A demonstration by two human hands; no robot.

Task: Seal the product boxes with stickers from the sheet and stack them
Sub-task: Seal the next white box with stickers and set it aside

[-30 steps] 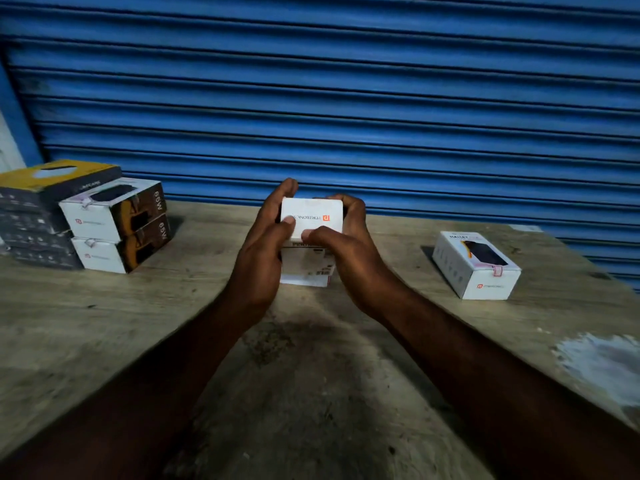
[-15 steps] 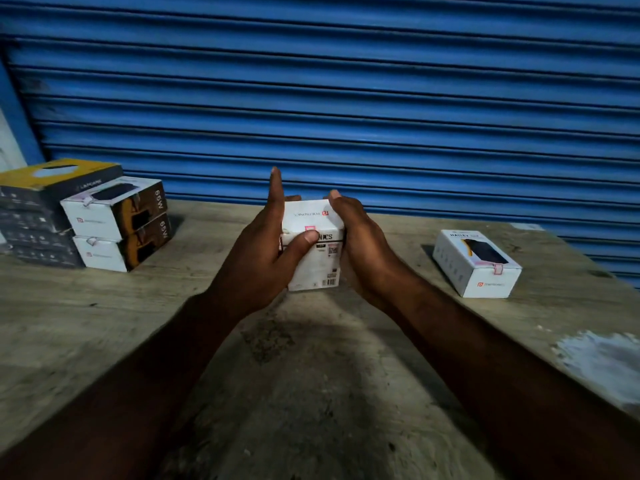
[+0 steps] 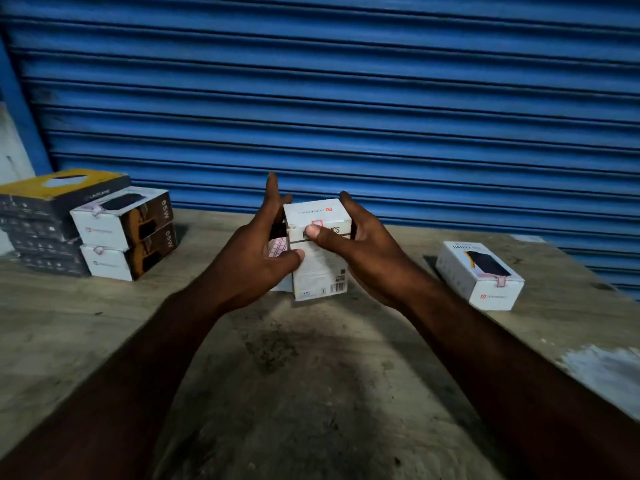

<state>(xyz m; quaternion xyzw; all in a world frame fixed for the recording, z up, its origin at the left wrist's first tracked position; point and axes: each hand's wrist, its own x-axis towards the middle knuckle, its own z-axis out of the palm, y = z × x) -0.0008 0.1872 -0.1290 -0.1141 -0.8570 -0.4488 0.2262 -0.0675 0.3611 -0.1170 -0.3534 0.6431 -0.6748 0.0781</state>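
At mid-bench, before a blue roller shutter (image 3: 346, 98) that fills the back of the room, a white box (image 3: 320, 271) stands upright between both hands; whether its base touches the surface cannot be told. The right hand (image 3: 367, 247) grips its right side, fingers curled round the top corner and thumb pressed just below a red sticker (image 3: 318, 222) at the lid seam. The left hand (image 3: 256, 261) holds the left edge, thumb on the front face, forefinger straight up; a pink sheet (image 3: 278, 247) shows partly behind it. The bench (image 3: 311, 393) is rough and worn, dark-stained in the middle, with a pale patch (image 3: 606, 372) near its right edge. On its left, a stack (image 3: 121, 237) of two white boxes touches a pile of dark boxes (image 3: 41, 223) with a yellow top. Well to the right lies a lone box (image 3: 479, 275), flat, with a pink seal on its near edge.
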